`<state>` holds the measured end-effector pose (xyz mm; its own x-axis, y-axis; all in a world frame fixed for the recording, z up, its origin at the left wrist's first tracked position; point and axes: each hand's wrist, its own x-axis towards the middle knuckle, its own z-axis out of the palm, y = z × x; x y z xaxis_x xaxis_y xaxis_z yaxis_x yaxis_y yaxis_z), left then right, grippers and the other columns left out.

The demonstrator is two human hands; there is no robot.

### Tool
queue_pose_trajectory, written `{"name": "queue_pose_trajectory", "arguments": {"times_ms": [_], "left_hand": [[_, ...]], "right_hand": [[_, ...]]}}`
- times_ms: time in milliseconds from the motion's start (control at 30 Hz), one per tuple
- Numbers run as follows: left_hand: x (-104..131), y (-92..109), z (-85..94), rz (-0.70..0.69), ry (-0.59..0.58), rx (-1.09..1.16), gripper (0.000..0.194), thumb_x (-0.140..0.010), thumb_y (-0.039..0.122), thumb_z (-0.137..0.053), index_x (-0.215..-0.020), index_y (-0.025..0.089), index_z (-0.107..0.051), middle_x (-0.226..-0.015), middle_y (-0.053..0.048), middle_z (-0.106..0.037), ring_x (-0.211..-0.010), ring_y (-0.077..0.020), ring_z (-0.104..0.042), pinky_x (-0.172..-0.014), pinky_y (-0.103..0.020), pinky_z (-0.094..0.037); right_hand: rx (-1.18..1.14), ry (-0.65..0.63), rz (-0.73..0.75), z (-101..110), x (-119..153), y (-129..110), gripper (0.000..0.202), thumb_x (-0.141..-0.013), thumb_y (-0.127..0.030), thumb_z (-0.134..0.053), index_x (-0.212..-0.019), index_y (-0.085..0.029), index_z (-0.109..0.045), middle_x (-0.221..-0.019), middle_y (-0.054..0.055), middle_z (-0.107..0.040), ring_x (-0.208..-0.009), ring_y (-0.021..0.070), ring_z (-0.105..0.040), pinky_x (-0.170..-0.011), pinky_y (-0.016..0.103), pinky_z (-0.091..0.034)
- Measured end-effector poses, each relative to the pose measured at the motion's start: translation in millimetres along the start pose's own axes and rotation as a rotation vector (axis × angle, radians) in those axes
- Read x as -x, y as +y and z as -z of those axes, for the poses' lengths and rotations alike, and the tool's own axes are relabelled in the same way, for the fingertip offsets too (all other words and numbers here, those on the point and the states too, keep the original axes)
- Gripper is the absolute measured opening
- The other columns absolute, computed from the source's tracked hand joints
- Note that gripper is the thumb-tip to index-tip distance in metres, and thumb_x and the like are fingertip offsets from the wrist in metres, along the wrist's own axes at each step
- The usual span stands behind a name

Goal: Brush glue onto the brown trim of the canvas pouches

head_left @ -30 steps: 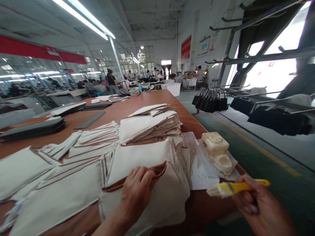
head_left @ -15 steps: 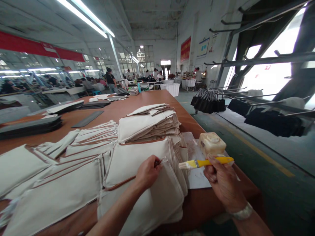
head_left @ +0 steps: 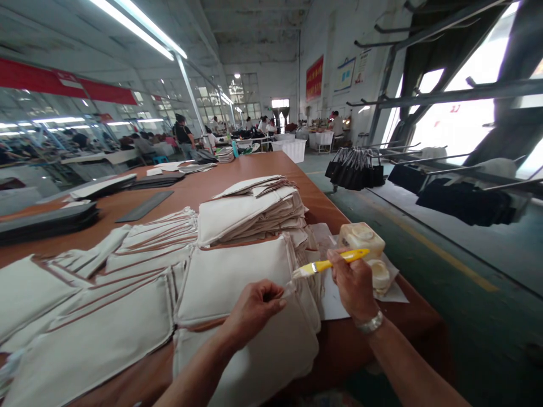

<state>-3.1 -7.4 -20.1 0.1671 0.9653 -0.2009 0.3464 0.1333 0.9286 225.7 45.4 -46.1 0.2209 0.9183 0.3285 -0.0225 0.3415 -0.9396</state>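
Held in my right hand (head_left: 353,282) is a paintbrush (head_left: 345,256) with a yellow handle; the fingers are closed round it. Its pale bristles point left, close to the edge of the stacked cream fabric pieces (head_left: 237,277). My left hand (head_left: 257,311) pinches the upper edge of the nearest cream fabric piece (head_left: 275,350), which slopes down toward me. To the right of the brush stands a yellowed plastic container (head_left: 361,237), and an open pot (head_left: 379,276) with pale contents sits just in front of it.
More cream pieces with brown edging (head_left: 114,316) overlap on the left of the brown table (head_left: 271,164). A taller cream stack (head_left: 250,212) stands beyond my hands. Dark flat panels (head_left: 46,220) lie far left. A metal rack (head_left: 441,102) with dark items hanging is at right.
The brush in my right hand has moved left and slightly up, nearer the fabric edge. My left hand has turned, its thumb now showing. The open pot has come into sight.
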Motion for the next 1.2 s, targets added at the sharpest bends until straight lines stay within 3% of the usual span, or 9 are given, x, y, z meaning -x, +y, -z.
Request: {"name": "queue_pose_trajectory", "arguments": {"times_ms": [200, 333, 467, 567, 700, 800, 933, 1100, 1200], "left_hand": [[0.6, -1.4, -9.1, 0.008, 0.012, -0.005, 0.027, -0.073, 0.039, -0.071, -0.079, 0.013, -0.065, -0.069, 0.004, -0.054, -0.063, -0.0108, -0.044, -0.060, -0.023, -0.030], [8.4, -1.4, -7.9, -0.025, -0.010, -0.026, 0.032, -0.077, 0.044, -0.071, -0.084, 0.013, -0.067, -0.073, 0.002, -0.059, -0.066, -0.0119, -0.048, -0.061, -0.023, -0.033], [19.0, -1.5, -8.4, -0.082, 0.005, -0.129, 0.029, -0.088, 0.043, -0.065, -0.089, 0.014, -0.069, -0.076, 0.000, -0.062, -0.069, -0.0132, -0.053, -0.062, -0.023, -0.038], [26.5, -7.6, -17.6, -0.284, 0.095, -0.263, 0.020, -0.092, 0.034, -0.063, -0.085, 0.016, -0.068, -0.077, -0.001, -0.061, -0.070, -0.0127, -0.055, -0.064, -0.023, -0.041], [39.3, -21.8, -31.8, -0.821, 0.244, -0.616, 0.008, -0.095, 0.016, -0.059, -0.089, 0.017, -0.065, -0.081, -0.002, -0.061, -0.072, -0.0135, -0.054, -0.066, -0.025, -0.041], [50.1, -25.8, -34.8, -1.074, 0.282, -0.876, 0.007, -0.094, 0.010, -0.058, -0.093, 0.015, -0.063, -0.078, -0.003, -0.060, -0.068, -0.0157, -0.048, -0.062, -0.028, -0.038], [57.8, -18.6, -32.0, -1.190, 0.273, -0.991, 0.016, -0.098, 0.010, -0.048, -0.102, 0.009, -0.064, -0.079, -0.006, -0.061, -0.067, -0.0173, -0.049, -0.059, -0.031, -0.039], [58.0, -10.0, -32.1, -1.291, 0.317, -0.997, 0.022, -0.099, 0.009, -0.041, -0.100, 0.009, -0.063, -0.075, -0.006, -0.062, -0.065, -0.0165, -0.052, -0.058, -0.030, -0.042], [57.8, -9.9, -33.6, -1.299, 0.319, -0.997, 0.019, -0.098, 0.009, -0.044, -0.097, 0.010, -0.063, -0.073, -0.006, -0.062, -0.061, -0.0160, -0.051, -0.054, -0.031, -0.040]], "right_hand": [[0.117, -0.077, 0.080, -1.6, 17.3, -15.7, 0.039, -0.095, -0.054, -0.065, -0.078, -0.019, -0.061, -0.055, -0.003, -0.048, -0.047, 0.0140, -0.043, -0.046, 0.026, -0.034], [0.170, 0.029, 0.116, 6.3, 20.3, -16.2, 0.040, -0.092, -0.055, -0.068, -0.079, -0.018, -0.064, -0.057, -0.002, -0.051, -0.051, 0.0154, -0.046, -0.050, 0.027, -0.037], [0.032, 0.132, 0.015, 29.8, 17.1, -14.1, 0.037, -0.092, -0.054, -0.069, -0.082, -0.019, -0.061, -0.054, -0.005, -0.045, -0.046, 0.0130, -0.041, -0.044, 0.024, -0.033], [-0.100, 0.123, -0.079, 39.8, 17.4, -17.9, 0.040, -0.087, -0.055, -0.074, -0.082, -0.019, -0.058, -0.054, -0.006, -0.042, -0.045, 0.0116, -0.038, -0.041, 0.023, -0.031], [-0.212, 0.052, -0.165, 40.6, 24.0, -26.8, 0.038, -0.083, -0.050, -0.079, -0.083, -0.018, -0.057, -0.055, -0.007, -0.041, -0.045, 0.0094, -0.034, -0.041, 0.021, -0.027], [-0.181, -0.028, -0.174, 40.0, 33.1, -29.2, 0.035, -0.088, -0.049, -0.076, -0.085, -0.018, -0.059, -0.057, -0.005, -0.044, -0.047, 0.0099, -0.037, -0.043, 0.021, -0.029], [-0.011, -0.147, -0.143, 44.6, 47.2, -34.4, 0.034, -0.096, -0.050, -0.066, -0.084, -0.019, -0.060, -0.058, -0.004, -0.047, -0.051, 0.0124, -0.043, -0.048, 0.023, -0.036], [0.145, -0.433, -0.146, 65.5, 52.3, -56.0, 0.034, -0.099, -0.048, -0.062, -0.082, -0.019, -0.062, -0.057, -0.003, -0.047, -0.050, 0.0133, -0.043, -0.048, 0.024, -0.035], [0.111, -0.299, -0.097, 73.2, 49.8, -65.8, 0.027, -0.099, -0.044, -0.064, -0.087, -0.020, -0.063, -0.059, -0.003, -0.047, -0.050, 0.0136, -0.041, -0.046, 0.024, -0.034]]}}
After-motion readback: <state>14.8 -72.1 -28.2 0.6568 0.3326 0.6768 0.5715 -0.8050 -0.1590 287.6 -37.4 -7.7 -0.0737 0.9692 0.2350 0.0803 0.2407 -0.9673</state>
